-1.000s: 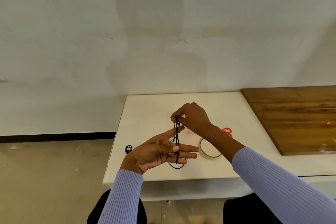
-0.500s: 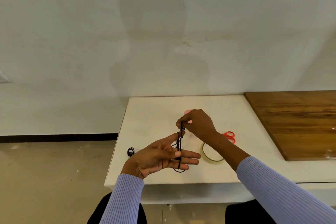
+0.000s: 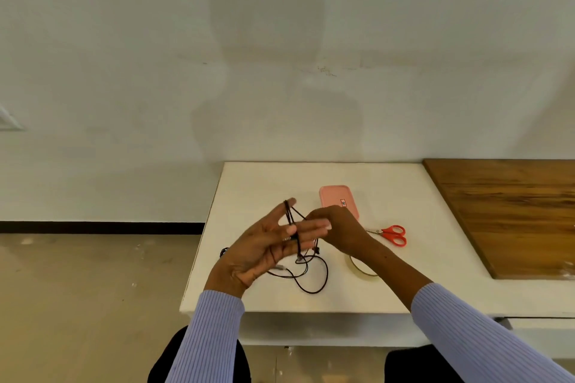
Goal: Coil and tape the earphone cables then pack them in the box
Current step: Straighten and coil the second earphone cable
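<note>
While two hands (image 3: pixel 264 246) (image 3: pixel 337 232) wind, one cable (image 3: pixel 311 277).

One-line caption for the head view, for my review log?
Left hand open with black earphone cable looped over its fingers; right hand pinches the cable above the white table.

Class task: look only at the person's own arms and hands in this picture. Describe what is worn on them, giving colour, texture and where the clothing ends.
Both arms wear long lilac-blue sleeves of ribbed knit, the ribs running lengthwise. Each sleeve ends at the wrist in a plain cuff. The left hand and right hand are bare: no gloves, and no watch or bracelet shows. Whether any ring is worn cannot be told at this size.
</note>
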